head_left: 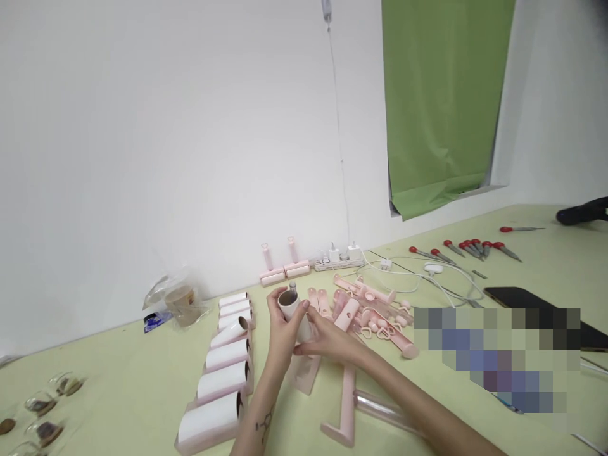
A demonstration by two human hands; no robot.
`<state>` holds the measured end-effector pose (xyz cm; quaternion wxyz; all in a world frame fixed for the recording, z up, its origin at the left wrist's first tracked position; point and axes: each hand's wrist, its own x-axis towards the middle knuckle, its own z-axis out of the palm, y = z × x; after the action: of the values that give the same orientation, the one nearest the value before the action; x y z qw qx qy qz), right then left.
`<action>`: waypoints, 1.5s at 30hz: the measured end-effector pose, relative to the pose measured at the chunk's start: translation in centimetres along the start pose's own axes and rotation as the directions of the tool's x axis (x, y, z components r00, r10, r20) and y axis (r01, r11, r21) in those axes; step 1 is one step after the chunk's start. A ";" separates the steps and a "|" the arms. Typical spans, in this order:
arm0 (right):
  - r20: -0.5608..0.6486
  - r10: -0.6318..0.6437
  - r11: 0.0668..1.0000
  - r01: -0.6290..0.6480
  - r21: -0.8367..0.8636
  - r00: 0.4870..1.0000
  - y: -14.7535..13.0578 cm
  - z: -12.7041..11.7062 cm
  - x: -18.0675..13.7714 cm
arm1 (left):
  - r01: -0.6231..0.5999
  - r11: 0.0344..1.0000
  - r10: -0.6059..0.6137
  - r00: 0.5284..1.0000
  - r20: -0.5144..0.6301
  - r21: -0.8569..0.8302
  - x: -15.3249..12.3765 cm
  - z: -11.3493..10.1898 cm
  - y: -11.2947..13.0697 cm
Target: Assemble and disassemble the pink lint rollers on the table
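Note:
Between both hands a white lint-roller refill roll (306,330) is held tilted, its hollow end facing up toward me. A greyish, clear-looking piece (293,289) shows at that opening; I cannot make out whether it is inside or behind. My left hand (283,330) wraps round the roll's left side, and my right hand (325,334) closes on it from the right. Just beyond and below lie pink plastic lint-roller parts (346,315), with a pink T-shaped piece (348,405) and a clear tube (380,408) under my right forearm.
Several white rolls in pink holders (223,380) form a row at left. Two pink lint rollers (297,269) stand against the wall by a power strip (339,263). Red-handled tools (470,247), cables and a black tablet (522,301) lie at right. A bagged cup (183,304) sits back left.

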<state>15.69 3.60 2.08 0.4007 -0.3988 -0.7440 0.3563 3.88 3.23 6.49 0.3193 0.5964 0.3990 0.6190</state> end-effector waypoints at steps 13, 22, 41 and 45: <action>-0.060 0.066 0.989 -0.073 -0.127 0.996 -0.3 1.0 -0.7 | -0.235 0.924 0.227 0.972 0.062 0.300 0.1 -0.5 -1.6; -0.094 0.065 0.982 -0.081 -0.172 0.993 0.3 1.0 -0.5 | -0.272 0.903 0.268 0.962 0.058 0.333 0.7 -0.4 -1.9; -0.167 -0.013 0.949 -0.040 -0.312 0.986 0.5 1.2 -0.5 | -0.259 0.928 0.277 0.960 -0.031 0.268 0.8 -0.2 0.7; -0.178 -0.048 0.999 0.043 -0.027 0.983 -0.2 1.3 -0.4 | -0.284 0.930 0.314 0.944 -0.102 0.232 0.8 -0.5 1.3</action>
<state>14.68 2.94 1.56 0.4692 -0.4166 -0.7180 0.3012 3.38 3.30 8.01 0.1270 0.6372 0.3885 0.6534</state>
